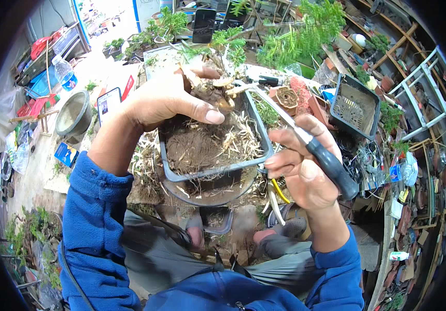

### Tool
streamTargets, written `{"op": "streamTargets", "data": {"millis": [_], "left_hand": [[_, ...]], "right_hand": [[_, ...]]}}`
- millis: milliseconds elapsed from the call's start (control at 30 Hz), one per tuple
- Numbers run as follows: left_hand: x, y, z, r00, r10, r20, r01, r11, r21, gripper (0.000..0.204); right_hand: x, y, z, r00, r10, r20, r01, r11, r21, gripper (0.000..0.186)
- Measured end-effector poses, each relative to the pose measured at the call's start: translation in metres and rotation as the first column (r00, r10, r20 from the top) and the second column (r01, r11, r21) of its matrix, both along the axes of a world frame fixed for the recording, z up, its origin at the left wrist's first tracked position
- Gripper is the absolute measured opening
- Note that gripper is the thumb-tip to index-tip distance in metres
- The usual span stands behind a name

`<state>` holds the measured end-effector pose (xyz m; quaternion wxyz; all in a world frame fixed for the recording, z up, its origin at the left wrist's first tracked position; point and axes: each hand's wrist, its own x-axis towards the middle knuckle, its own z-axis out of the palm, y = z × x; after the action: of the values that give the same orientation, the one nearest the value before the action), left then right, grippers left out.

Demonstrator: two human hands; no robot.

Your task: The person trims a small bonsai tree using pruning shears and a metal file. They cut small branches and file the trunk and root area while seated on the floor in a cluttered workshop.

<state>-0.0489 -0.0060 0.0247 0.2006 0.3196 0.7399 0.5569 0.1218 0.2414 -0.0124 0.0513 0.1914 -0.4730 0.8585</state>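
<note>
While the gnarled plant base (215, 97) sits gripped between the left hand's (163, 101) thumb and fingers, the black-handled tool (331, 168) is loosely held in the right hand's (311, 179) curled fingers, tip near the wood. Soil-filled tray's (217, 171) just under the left thumb.

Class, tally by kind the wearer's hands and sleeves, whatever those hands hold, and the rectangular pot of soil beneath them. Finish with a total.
Left hand and right hand: 2
Blue sleeves: 2
Dark-handled tool, held: 1
Woody plant base, held: 1
Rectangular pot: 1
Total: 7
</note>
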Motion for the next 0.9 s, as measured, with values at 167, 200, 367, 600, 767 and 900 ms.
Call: {"op": "streamTargets", "data": {"millis": [167,200,367,600,767,900], "left_hand": [[0.0,0.004,-0.002,1.0,-0.016,0.013,0.015,1.0,0.024,0.068],[0.003,0.002,-0.003,1.0,0.002,-0.028,-0.001,0.999,0.042,0.069],[0.018,0.003,-0.008,0.978,0.139,-0.156,-0.136,0.99,0.031,0.065],[0.025,0.007,-0.004,0.979,0.189,0.077,-0.192,0.981,0.04,0.085],[0.025,0.009,-0.004,0.975,0.207,0.083,-0.207,0.978,-0.008,0.086],[0.025,0.009,-0.005,0.974,0.209,0.084,-0.212,0.977,0.035,0.082]], "right_hand": [[-0.002,-0.014,-0.003,0.969,-0.219,-0.112,0.231,0.967,0.105,0.065],[-0.005,-0.016,-0.004,0.964,-0.228,-0.134,0.242,0.965,0.101,0.065],[-0.017,-0.028,-0.015,0.932,-0.309,-0.192,0.337,0.932,0.134,0.052],[-0.025,-0.033,-0.021,0.966,-0.236,-0.107,0.24,0.97,0.024,0.035],[-0.025,-0.037,-0.025,0.919,-0.387,-0.073,0.389,0.921,0.023,0.026],[-0.026,-0.038,-0.028,0.855,-0.452,-0.255,0.479,0.876,0.055,0.026]]}}
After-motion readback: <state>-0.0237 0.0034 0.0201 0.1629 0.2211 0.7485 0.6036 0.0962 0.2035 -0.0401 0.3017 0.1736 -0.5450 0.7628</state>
